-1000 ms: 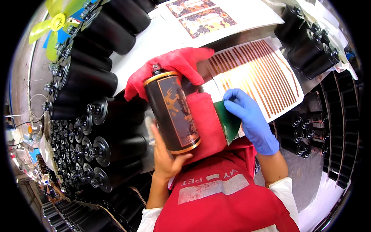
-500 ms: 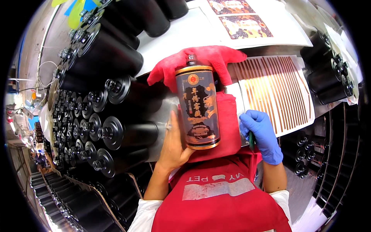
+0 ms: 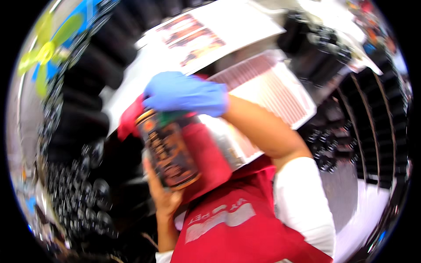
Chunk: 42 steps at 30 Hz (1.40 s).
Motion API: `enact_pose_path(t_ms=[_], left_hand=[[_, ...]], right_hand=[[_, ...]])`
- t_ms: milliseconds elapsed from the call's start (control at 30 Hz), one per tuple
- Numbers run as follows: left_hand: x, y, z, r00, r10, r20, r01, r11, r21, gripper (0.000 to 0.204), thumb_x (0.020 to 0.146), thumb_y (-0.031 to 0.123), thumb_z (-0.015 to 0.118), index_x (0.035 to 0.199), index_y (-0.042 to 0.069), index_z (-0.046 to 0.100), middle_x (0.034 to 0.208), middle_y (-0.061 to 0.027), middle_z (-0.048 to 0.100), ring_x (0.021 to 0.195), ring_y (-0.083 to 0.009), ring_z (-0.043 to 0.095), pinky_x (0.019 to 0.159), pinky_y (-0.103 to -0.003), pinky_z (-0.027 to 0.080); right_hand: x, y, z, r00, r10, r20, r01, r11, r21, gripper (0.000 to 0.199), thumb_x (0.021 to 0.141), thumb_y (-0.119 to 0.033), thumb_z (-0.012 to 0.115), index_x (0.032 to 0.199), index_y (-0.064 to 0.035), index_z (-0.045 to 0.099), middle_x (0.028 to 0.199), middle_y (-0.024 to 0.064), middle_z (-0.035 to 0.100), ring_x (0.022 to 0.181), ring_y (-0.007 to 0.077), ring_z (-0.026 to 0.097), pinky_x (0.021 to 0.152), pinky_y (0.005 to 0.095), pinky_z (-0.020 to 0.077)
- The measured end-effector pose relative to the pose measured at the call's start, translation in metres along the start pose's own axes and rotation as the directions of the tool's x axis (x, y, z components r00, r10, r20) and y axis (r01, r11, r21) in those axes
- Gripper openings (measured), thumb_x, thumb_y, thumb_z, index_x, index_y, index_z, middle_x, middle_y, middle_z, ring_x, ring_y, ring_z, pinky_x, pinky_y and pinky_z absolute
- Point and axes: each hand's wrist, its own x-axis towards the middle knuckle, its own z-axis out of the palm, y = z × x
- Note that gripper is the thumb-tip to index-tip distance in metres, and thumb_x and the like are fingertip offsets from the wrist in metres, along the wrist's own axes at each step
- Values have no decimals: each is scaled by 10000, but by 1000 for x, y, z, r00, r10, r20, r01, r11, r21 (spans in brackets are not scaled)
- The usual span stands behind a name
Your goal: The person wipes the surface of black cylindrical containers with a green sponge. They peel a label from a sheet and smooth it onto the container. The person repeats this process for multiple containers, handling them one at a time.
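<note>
Red apron (image 3: 245, 219), 5 o'clock of centre. Red cloth (image 3: 208, 155) behind the bottle (image 3: 170, 151), which sits between 8 and 9 o'clock: black, orange-brown pattern, gold band each end, top leaning toward 11. Blue-gloved right hand (image 3: 182, 94) bent over its top; can't tell if the fingers pinch. Bare left hand (image 3: 165, 199) curled round its lower end, holding it. Green piece (image 3: 169, 117) mostly hidden beneath glove; bottle's neck too. Pattern blurred.

black bottle (image 3: 173, 153) with gold rims and an orangey print, lying slanted by the red cloth (image 3: 204, 151), blurry green sheet (image 3: 172, 117) at its top end
</note>
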Motion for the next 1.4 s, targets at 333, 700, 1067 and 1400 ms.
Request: enact_pose_path(t_ms=[333, 700, 1067, 1400], left_hand=[[-5, -5, 10, 955, 271, -119, -261, 961, 97, 967, 749, 206, 746, 1446, -20, 116, 1431, -195, 292, 1294, -317, 348, 1067, -415, 288], [16, 47, 22, 921, 382, 72, -383, 863, 330, 781, 787, 115, 675, 1414, -38, 235, 1447, -251, 267, 1327, -396, 298, 1079, -452, 262], [44, 62, 51, 908, 386, 160, -401, 696, 595, 588, 824, 98, 632, 1341, -38, 387, 1421, -274, 301, 1311, -433, 306, 1054, -470, 298], [39, 83, 37, 961, 235, 143, -251, 538, 805, 663, 819, 150, 622, 1410, 131, 322, 1388, -280, 353, 1283, -386, 374, 1051, -434, 297]], right_hand=[[-62, -16, -68, 983, -11, 181, -50, 943, 328, 346, 765, -383, 644, 853, -52, 695, 770, 105, 669, 691, 221, 630, 667, 339, 483], [-349, -57, -160, 696, 325, -641, -363, 929, 77, 175, 779, -248, 687, 802, -74, 695, 660, 51, 627, 567, 133, 589, 561, 243, 469], [-548, 194, -192, 34, 547, -836, -989, 138, 51, 339, 765, -393, 607, 784, -63, 684, 779, 161, 654, 759, 351, 629, 683, 415, 503], [-607, 377, -120, -38, 685, -727, -999, -35, 19, 331, 776, -356, 612, 800, -33, 680, 825, 193, 657, 796, 379, 631, 723, 447, 506]])
